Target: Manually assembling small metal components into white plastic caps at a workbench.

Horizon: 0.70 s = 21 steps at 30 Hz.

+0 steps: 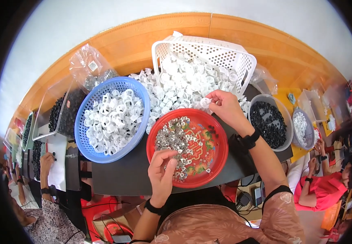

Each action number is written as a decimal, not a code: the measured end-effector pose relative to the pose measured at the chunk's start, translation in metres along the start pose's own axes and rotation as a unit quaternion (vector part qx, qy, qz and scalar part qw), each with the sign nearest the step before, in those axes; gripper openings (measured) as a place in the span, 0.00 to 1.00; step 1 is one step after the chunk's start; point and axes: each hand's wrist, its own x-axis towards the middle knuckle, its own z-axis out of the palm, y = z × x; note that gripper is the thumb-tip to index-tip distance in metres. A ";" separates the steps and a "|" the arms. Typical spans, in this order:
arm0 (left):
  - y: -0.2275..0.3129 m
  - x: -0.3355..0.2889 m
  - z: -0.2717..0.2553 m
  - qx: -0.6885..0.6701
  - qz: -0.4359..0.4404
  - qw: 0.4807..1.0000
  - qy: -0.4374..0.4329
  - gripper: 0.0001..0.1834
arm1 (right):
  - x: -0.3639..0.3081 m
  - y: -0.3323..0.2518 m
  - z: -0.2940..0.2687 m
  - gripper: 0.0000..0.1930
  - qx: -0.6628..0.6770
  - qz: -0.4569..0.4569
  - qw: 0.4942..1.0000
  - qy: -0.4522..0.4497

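My right hand [227, 109] pinches a white plastic part [205, 103] between thumb and fingertips, just beyond the far rim of a red patterned tray [220, 162]. In that tray lies a heap of small silvery metal pieces [170, 136], with looser ones spread toward the right and near side. Over the tray's near left side is my left hand [162, 173], its fingers curled and thumb close to the index finger. Whatever those fingertips hold, if anything, is too small to make out. Loose white plastic parts [176, 91] are piled beyond the tray.
A blue basket [82, 134] of white parts stands left of the tray. Behind lies a tipped white basket [220, 51]. At right is a clear bowl [290, 122] of black parts; at left, a clear bin [48, 110] of black pieces. People work on both sides.
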 end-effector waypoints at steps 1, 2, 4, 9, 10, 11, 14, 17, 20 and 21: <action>0.003 -0.002 -0.003 -0.060 -0.042 0.997 0.002 0.08 | -0.001 -0.007 -0.002 0.11 0.006 0.015 1.000 -0.004; 0.008 -0.004 -0.008 -0.083 -0.079 0.993 -0.012 0.09 | -0.002 -0.010 -0.002 0.10 0.060 0.037 0.997 -0.041; 0.028 -0.001 -0.015 -0.134 -0.111 0.985 -0.017 0.09 | -0.005 -0.028 -0.004 0.10 0.156 0.037 0.984 -0.077; 0.063 0.038 0.009 -0.163 -0.083 0.982 -0.040 0.20 | -0.015 -0.065 0.001 0.12 0.320 0.033 0.937 -0.137; 0.064 0.048 0.013 -0.159 -0.080 0.983 -0.034 0.20 | -0.016 -0.073 -0.001 0.14 0.324 0.045 0.932 -0.159; 0.061 0.057 0.017 -0.149 -0.071 0.985 -0.059 0.22 | -0.017 -0.075 0.000 0.14 0.325 0.042 0.931 -0.161; 0.054 0.080 0.018 -0.146 -0.077 0.978 -0.125 0.25 | -0.018 -0.073 0.000 0.16 0.372 0.050 0.914 -0.155; 0.048 0.093 0.024 -0.164 -0.096 0.969 -0.161 0.25 | -0.018 -0.063 -0.002 0.18 0.404 0.059 0.901 -0.146; 0.044 0.102 0.029 -0.175 -0.105 0.967 -0.154 0.22 | -0.020 -0.057 -0.004 0.18 0.452 0.044 0.877 -0.154; 0.043 0.104 0.031 -0.177 -0.107 0.966 -0.157 0.22 | -0.021 -0.055 -0.005 0.18 0.451 0.046 0.878 -0.151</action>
